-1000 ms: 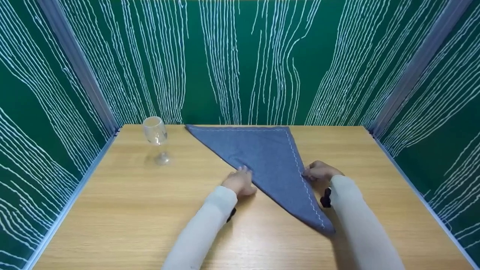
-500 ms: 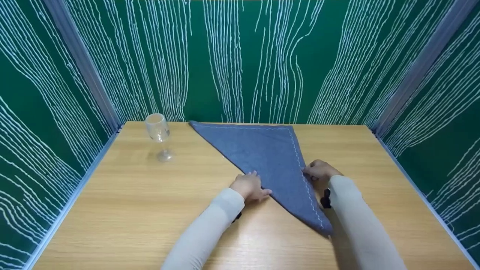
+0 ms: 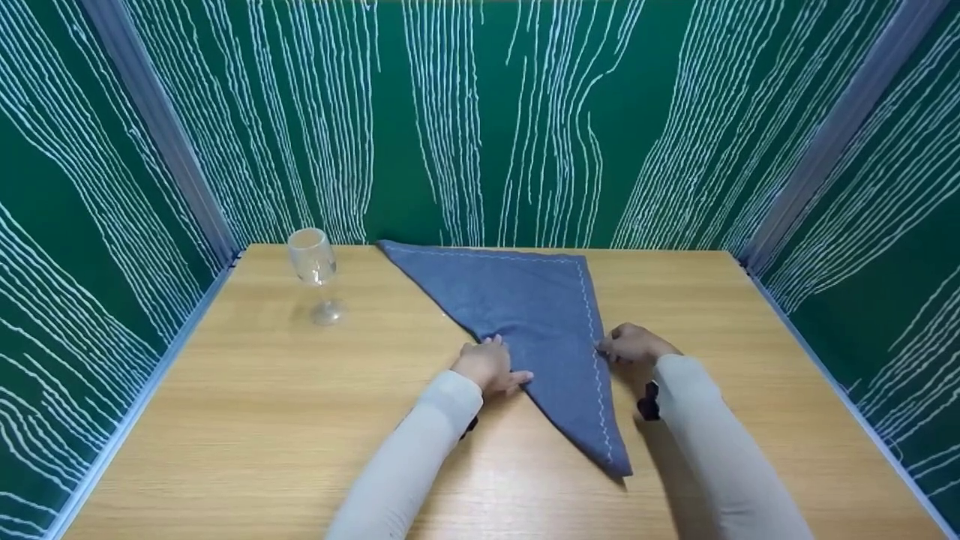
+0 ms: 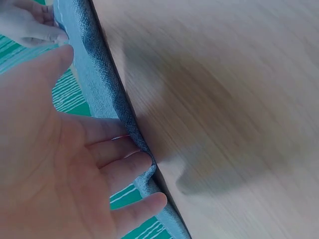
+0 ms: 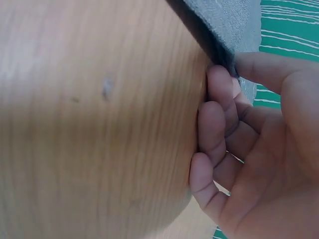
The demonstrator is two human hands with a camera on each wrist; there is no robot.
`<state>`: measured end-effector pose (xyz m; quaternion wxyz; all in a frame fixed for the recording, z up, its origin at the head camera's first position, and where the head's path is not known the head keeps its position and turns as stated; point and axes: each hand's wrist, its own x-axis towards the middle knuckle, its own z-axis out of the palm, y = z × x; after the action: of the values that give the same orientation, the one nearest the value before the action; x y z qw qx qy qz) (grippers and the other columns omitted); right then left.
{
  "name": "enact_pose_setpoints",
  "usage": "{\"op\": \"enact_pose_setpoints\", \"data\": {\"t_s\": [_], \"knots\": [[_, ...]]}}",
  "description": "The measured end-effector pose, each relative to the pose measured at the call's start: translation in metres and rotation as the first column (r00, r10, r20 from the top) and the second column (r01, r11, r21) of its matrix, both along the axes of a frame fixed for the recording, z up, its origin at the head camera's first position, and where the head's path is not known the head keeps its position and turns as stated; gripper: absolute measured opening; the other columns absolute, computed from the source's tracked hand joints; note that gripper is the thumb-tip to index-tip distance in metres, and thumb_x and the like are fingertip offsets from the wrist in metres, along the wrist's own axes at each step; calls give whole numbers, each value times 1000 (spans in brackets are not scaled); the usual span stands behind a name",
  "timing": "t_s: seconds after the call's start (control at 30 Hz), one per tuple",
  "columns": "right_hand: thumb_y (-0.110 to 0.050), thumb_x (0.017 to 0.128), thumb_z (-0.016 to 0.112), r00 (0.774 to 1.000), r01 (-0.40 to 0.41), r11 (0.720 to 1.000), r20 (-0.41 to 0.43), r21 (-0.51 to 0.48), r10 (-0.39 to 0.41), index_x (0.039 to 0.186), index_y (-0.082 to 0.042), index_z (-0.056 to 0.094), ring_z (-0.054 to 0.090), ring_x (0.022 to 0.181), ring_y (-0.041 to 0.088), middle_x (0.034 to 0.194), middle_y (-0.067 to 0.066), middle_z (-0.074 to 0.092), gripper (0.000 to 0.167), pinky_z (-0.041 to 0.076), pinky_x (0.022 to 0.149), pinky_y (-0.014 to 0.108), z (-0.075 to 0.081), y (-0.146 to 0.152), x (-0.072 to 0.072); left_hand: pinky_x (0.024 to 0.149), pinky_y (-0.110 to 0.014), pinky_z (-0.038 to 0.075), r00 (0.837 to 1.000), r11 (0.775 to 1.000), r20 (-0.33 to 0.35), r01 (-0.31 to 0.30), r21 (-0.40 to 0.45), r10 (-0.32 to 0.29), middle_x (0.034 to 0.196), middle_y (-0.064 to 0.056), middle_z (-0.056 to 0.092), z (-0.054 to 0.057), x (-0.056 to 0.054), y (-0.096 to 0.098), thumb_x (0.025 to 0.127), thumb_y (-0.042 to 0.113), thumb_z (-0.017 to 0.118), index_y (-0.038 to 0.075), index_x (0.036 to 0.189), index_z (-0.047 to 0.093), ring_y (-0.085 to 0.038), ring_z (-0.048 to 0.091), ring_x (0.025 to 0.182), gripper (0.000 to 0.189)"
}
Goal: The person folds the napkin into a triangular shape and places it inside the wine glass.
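Note:
A grey-blue cloth (image 3: 525, 300) with a pale zigzag stitched border lies folded into a triangle on the table. My left hand (image 3: 487, 367) rests at its long folded edge, fingers extended over the fabric and thumb spread out to the side. In the left wrist view the fingertips (image 4: 137, 164) touch the fold, where the cloth puckers a little. On the opposite side my right hand (image 3: 634, 343) pinches the stitched edge between thumb and forefinger. The right wrist view shows that cloth edge (image 5: 219, 45) caught there, with the other fingers curled below it.
A clear stemmed glass (image 3: 313, 259) stands upright at the back left of the wooden table (image 3: 262, 420). Green walls (image 3: 525, 150) with white wavy lines enclose the back and both sides. The cloth's far left corner reaches the table's back edge.
The cloth's near corner has swung left, and its right edge has shifted slightly left with my right hand. My left hand moved right, then slightly back, and the cloth puckers at its fingers.

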<state>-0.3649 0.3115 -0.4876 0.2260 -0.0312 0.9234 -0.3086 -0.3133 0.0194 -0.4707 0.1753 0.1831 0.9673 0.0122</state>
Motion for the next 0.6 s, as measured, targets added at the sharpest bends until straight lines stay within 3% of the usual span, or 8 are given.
{"op": "enact_pose_setpoints", "data": {"t_s": [0.13,0.27,0.47,0.6], "knots": [[-33,101,54,1000,24,999,9,-28,-24,85,-6,64,54,91,26,92,9,60,32,41,85,43,-1,-2,2,113,-50,33,1000,1000,4,-10,15,10,162,-10,28,-1,-2,-3,99,66,40,11,132,64,-26,27,148,69],[-32,101,55,1000,0,999,-5,-41,0,93,-4,64,55,90,26,93,9,60,30,43,85,43,-1,-10,7,114,-51,29,999,999,11,-37,34,37,163,-9,26,-4,-7,-7,98,66,42,10,134,62,-26,25,149,69],[-24,100,60,995,-96,992,-8,-77,95,96,1,66,60,74,19,81,8,65,26,50,72,33,2,-25,14,115,-50,28,998,998,-23,-56,25,57,163,-8,27,-12,-16,-17,96,68,44,8,157,32,-23,25,149,86],[-26,97,63,992,-125,990,22,-66,127,92,-2,67,58,68,15,78,4,65,25,48,67,28,3,-33,15,114,-49,29,995,996,-63,-71,49,74,162,-10,29,-16,-20,-25,96,65,49,7,156,32,-25,26,148,86]]}}
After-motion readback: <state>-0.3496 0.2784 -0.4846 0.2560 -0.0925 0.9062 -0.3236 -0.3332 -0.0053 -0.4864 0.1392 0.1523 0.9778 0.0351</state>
